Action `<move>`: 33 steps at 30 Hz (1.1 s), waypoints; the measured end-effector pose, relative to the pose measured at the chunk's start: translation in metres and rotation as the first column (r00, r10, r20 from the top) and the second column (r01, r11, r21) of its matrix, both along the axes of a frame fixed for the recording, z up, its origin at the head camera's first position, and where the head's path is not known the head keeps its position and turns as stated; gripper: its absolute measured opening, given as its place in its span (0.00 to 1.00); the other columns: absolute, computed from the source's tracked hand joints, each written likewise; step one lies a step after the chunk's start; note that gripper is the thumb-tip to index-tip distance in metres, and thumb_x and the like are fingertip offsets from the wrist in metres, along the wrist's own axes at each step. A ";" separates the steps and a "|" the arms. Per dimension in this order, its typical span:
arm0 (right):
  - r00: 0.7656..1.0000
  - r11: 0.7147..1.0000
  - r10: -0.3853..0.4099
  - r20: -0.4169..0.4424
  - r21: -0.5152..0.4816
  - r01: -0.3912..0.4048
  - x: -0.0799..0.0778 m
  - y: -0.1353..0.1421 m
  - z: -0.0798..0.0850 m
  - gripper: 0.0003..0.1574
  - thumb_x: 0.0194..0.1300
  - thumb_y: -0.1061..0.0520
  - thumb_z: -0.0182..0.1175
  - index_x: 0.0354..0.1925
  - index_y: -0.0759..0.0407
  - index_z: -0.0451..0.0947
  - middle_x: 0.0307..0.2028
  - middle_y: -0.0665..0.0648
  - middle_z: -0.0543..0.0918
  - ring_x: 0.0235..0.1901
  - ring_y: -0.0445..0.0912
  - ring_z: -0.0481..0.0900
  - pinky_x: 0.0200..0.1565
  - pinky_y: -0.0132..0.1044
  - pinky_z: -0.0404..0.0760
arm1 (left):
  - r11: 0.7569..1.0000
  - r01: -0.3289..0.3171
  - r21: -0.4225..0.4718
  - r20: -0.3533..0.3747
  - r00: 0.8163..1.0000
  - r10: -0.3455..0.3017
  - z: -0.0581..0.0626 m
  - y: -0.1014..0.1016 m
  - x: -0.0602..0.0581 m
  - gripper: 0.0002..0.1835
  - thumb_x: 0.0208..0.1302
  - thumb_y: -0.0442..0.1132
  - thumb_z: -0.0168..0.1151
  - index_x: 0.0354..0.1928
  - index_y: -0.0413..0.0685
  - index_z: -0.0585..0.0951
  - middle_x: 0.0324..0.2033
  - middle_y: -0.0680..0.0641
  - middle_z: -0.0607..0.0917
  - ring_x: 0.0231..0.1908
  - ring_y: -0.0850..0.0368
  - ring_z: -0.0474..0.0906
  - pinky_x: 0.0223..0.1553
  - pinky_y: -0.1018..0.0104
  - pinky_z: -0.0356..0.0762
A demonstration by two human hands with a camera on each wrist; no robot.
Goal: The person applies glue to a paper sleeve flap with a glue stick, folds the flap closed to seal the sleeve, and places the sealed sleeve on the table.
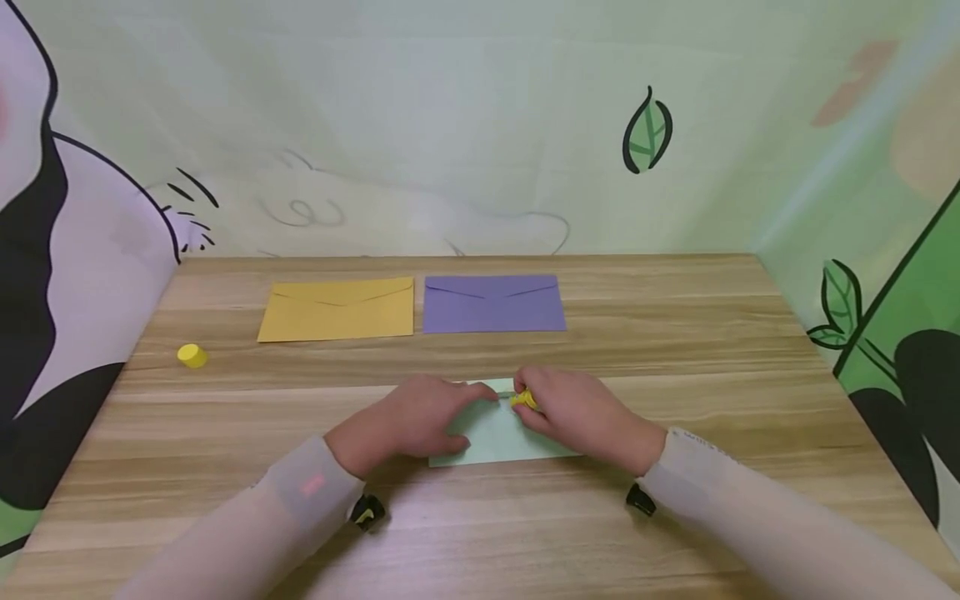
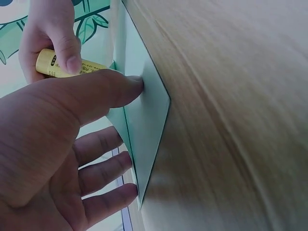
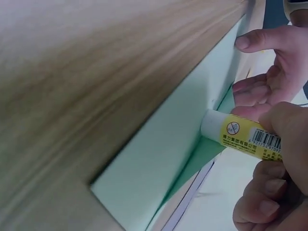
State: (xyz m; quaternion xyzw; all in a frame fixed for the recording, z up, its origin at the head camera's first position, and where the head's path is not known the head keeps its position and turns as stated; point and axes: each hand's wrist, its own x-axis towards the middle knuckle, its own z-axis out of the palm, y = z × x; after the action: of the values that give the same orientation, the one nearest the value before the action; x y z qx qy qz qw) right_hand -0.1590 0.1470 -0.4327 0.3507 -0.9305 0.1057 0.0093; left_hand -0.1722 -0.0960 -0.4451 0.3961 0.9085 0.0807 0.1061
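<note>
A pale green envelope (image 1: 495,433) lies on the table in front of me, its flap (image 3: 204,151) lifted along the far edge. My right hand (image 1: 573,412) grips a yellow glue stick (image 3: 248,137), its white end against the envelope near the flap's fold. On the envelope's left part rests my left hand (image 1: 416,417), thumb (image 2: 127,91) on the paper and fingers spread along the flap side. Away to the left stands a yellow cap (image 1: 192,356).
Along the back of the wooden table (image 1: 675,317) lie a yellow envelope (image 1: 337,312) and a purple envelope (image 1: 495,307), both with flaps folded down. Behind them hangs a printed cloth backdrop (image 1: 420,125).
</note>
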 end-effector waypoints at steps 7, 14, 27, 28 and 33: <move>0.997 0.996 0.055 -0.050 0.073 -0.051 -0.001 0.001 0.006 0.12 0.69 0.53 0.63 0.42 0.58 0.74 0.23 0.47 0.75 0.20 0.38 0.67 0.23 0.29 0.71 | 1.000 0.001 -0.002 -0.003 1.000 -0.001 -0.002 0.001 0.000 0.33 0.56 0.49 0.71 0.66 0.62 0.72 0.44 0.51 0.88 0.29 0.58 0.76 0.28 0.62 0.74; 0.996 0.990 0.057 -0.064 0.133 -0.048 -0.001 0.004 0.012 0.12 0.67 0.53 0.64 0.40 0.59 0.74 0.21 0.47 0.74 0.18 0.38 0.65 0.20 0.29 0.69 | 1.000 0.007 0.002 -0.010 1.000 -0.007 -0.003 0.000 0.000 0.33 0.57 0.49 0.71 0.66 0.61 0.71 0.48 0.50 0.88 0.34 0.56 0.81 0.33 0.58 0.78; 0.998 0.998 0.059 -0.028 0.010 -0.058 -0.006 -0.020 0.007 0.13 0.70 0.49 0.61 0.41 0.57 0.75 0.22 0.45 0.71 0.18 0.38 0.64 0.20 0.29 0.66 | 0.999 0.016 0.039 -0.009 1.000 -0.016 0.000 -0.003 0.001 0.34 0.57 0.47 0.71 0.65 0.57 0.70 0.39 0.50 0.86 0.30 0.55 0.78 0.32 0.56 0.78; 0.998 0.998 0.056 -0.023 0.013 -0.056 -0.006 -0.019 0.007 0.12 0.69 0.49 0.62 0.41 0.56 0.75 0.22 0.45 0.71 0.18 0.38 0.64 0.20 0.29 0.66 | 0.999 0.017 0.043 -0.005 1.000 -0.016 -0.001 -0.003 0.001 0.34 0.56 0.46 0.72 0.65 0.56 0.70 0.36 0.50 0.85 0.29 0.55 0.77 0.30 0.57 0.77; 0.997 1.000 0.012 0.070 0.017 -0.013 -0.003 -0.008 0.008 0.11 0.68 0.50 0.63 0.41 0.55 0.75 0.23 0.44 0.71 0.20 0.37 0.64 0.23 0.28 0.66 | 0.999 -0.008 0.041 0.024 1.000 0.007 -0.001 0.000 0.002 0.34 0.57 0.47 0.72 0.63 0.52 0.68 0.25 0.52 0.81 0.24 0.58 0.72 0.28 0.61 0.74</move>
State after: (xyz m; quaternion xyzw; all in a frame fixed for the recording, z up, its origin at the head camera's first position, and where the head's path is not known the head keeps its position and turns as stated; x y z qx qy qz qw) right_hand -0.1617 0.1386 -0.4246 0.3525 -0.9289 0.1099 -0.0268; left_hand -0.1703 -0.0964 -0.4465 0.3936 0.9068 0.1045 0.1086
